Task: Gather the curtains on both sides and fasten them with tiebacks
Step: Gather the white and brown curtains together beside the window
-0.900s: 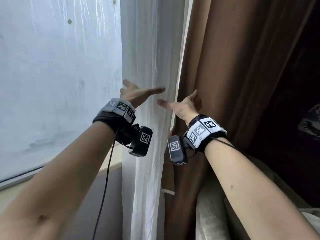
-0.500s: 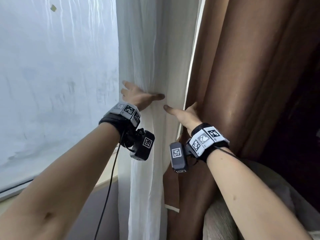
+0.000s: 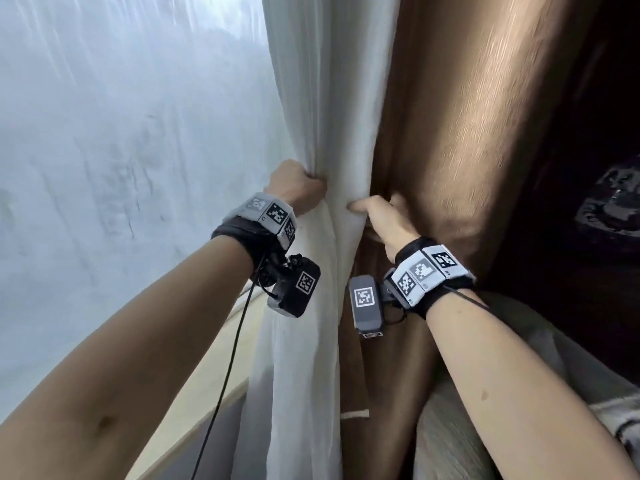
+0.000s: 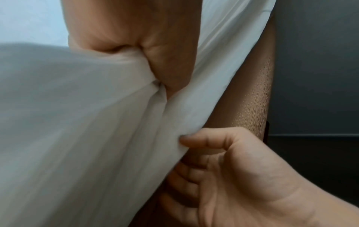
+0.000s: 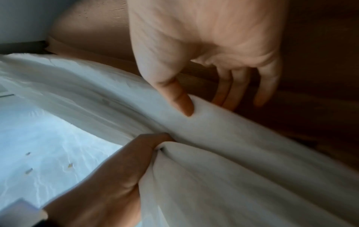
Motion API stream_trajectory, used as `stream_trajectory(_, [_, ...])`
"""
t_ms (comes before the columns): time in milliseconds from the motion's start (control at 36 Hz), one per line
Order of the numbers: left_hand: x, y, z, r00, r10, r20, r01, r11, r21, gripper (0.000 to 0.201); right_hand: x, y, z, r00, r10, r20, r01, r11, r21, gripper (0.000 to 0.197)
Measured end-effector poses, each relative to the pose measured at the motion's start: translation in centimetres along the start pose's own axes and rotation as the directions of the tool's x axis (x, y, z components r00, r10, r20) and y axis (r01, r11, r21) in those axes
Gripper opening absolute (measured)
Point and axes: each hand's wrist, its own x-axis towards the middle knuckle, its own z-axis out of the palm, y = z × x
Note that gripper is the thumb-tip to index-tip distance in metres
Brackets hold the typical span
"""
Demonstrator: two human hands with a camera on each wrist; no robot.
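Fingers of the left hand (image 3: 298, 191) curl tight round a bunched fold of the white sheer curtain (image 3: 322, 109), a closed grip on its left edge. The right hand (image 3: 379, 216) pinches the same curtain's right edge, thumb (image 5: 181, 99) pressed on white cloth, fingers tucked behind against the brown curtain (image 3: 460, 140). Both curtains hang upright, long axis vertical, right of the pale window (image 3: 121, 133). The sheer is thin, softly pleated; the brown is heavier, with a faint sheen.
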Motion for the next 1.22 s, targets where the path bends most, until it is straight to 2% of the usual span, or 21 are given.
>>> stream_trajectory(56, [0.2,0.0,0.5,1.0,0.018,-0.003,-0.018,1.0,0.018,0.021,0.1,0.0,-0.3,0.994,-0.029,-0.101,0.028,1.0,-0.006,0.085])
stream_trajectory(83, [0.4,0.1,0.6,1.0,0.024,-0.013,-0.024,1.0,0.016,0.023,0.0,-0.2,-0.7,0.979,-0.055,-0.199,0.048,0.998,-0.039,0.074])
stream_trajectory(111, [0.4,0.1,0.6,0.999,0.032,-0.02,-0.032,0.999,0.006,0.025,0.3,-0.2,-1.2,0.95,-0.086,-0.3,0.064,0.994,-0.084,0.072])
stream_trajectory(167, [0.4,0.1,0.8,0.999,0.042,-0.025,-0.043,0.999,-0.033,0.028,0.9,0.0,-1.7,0.915,-0.147,-0.376,0.082,0.98,-0.184,0.097])
stream_trajectory(250, [0.1,0.2,1.4,0.997,0.08,-0.014,-0.081,0.993,-0.09,0.03,0.4,-0.1,-1.2,0.924,-0.242,-0.296,0.149,0.94,-0.306,0.141])
stream_trajectory(305, [-0.6,0.5,1.8,0.994,0.11,-0.007,-0.11,0.982,-0.156,0.035,0.7,0.1,-1.0,0.92,-0.265,-0.289,0.157,0.925,-0.347,0.151])
stream_trajectory(444, [1.0,-1.4,3.5,0.994,0.098,0.045,-0.08,0.952,-0.296,0.054,1.8,0.3,-1.4,0.897,-0.251,-0.363,0.151,0.947,-0.283,0.156])
stream_trajectory(500, [-1.1,0.0,2.6,0.994,0.085,0.072,-0.056,0.941,-0.333,0.061,2.6,0.4,-1.7,0.896,-0.242,-0.372,0.146,0.952,-0.267,0.149])
stream_trajectory(555, [-2.1,0.5,2.3,0.993,0.069,0.094,-0.032,0.938,-0.345,0.076,3.2,0.3,-1.9,0.904,-0.205,-0.376,0.124,0.966,-0.227,0.131])
stream_trajectory(611, [-2.6,0.8,2.5,0.991,0.094,0.096,-0.06,0.95,-0.306,0.105,3.6,0.1,-2.4,0.909,-0.188,-0.371,0.097,0.963,-0.25,0.104])
stream_trajectory(639, [-2.5,0.8,2.7,0.991,0.1,0.093,-0.072,0.963,-0.261,0.115,3.7,0.0,-2.7,0.912,-0.192,-0.363,0.091,0.957,-0.277,0.084])
stream_trajectory(694, [-1.6,0.7,3.1,0.993,0.091,0.078,-0.076,0.981,-0.177,0.106,3.6,0.1,-3.4,0.926,-0.198,-0.321,0.105,0.953,-0.284,0.045])
stream_trajectory(750, [-1.8,1.3,2.9,0.994,0.074,0.079,-0.062,0.988,-0.144,0.071,3.1,0.5,-4.1,0.939,-0.204,-0.277,0.136,0.959,-0.247,0.032])
stream_trajectory(805, [-1.7,1.5,3.0,0.997,0.063,0.051,-0.056,0.989,-0.138,0.043,2.9,0.6,-4.4,0.948,-0.178,-0.263,0.151,0.981,-0.119,0.032])
stream_trajectory(833, [-1.5,1.4,3.2,0.998,0.061,0.02,-0.058,0.989,-0.135,0.037,3.0,0.6,-4.6,0.955,-0.156,-0.25,0.147,0.988,-0.055,0.037])
stream_trajectory(889, [-1.3,1.3,3.4,0.998,0.055,-0.042,-0.06,0.99,-0.131,0.033,3.2,0.5,-5.1,0.973,-0.097,-0.212,0.107,0.994,0.038,0.049])
stream_trajectory(916, [-1.2,1.3,3.6,0.998,0.045,-0.046,-0.05,0.991,-0.128,0.032,3.2,0.4,-5.4,0.977,-0.088,-0.194,0.103,0.992,0.066,0.048])
stream_trajectory(1028, [-1.2,1.1,4.1,0.997,0.051,-0.053,-0.057,0.991,-0.118,0.016,2.7,0.2,-7.0,0.985,-0.115,-0.13,0.135,0.978,0.159,0.022])
stream_trajectory(1111, [-1.6,1.1,4.7,0.998,0.046,-0.048,-0.055,0.977,-0.206,0.016,3.1,1.1,-7.5,0.993,-0.114,-0.011,0.113,0.968,0.224,0.044])
stream_trajectory(1166, [-1.9,1.2,5.1,0.998,0.045,-0.031,-0.052,0.954,-0.294,0.043,4.0,1.8,-7.5,0.996,-0.08,0.037,0.071,0.976,0.206,0.059])
stream_trajectory(1222, [-2.3,1.6,5.5,0.998,0.06,-0.034,-0.069,0.92,-0.387,0.074,4.4,2.1,-7.4,0.995,-0.068,0.071,0.056,0.987,0.152,0.055])
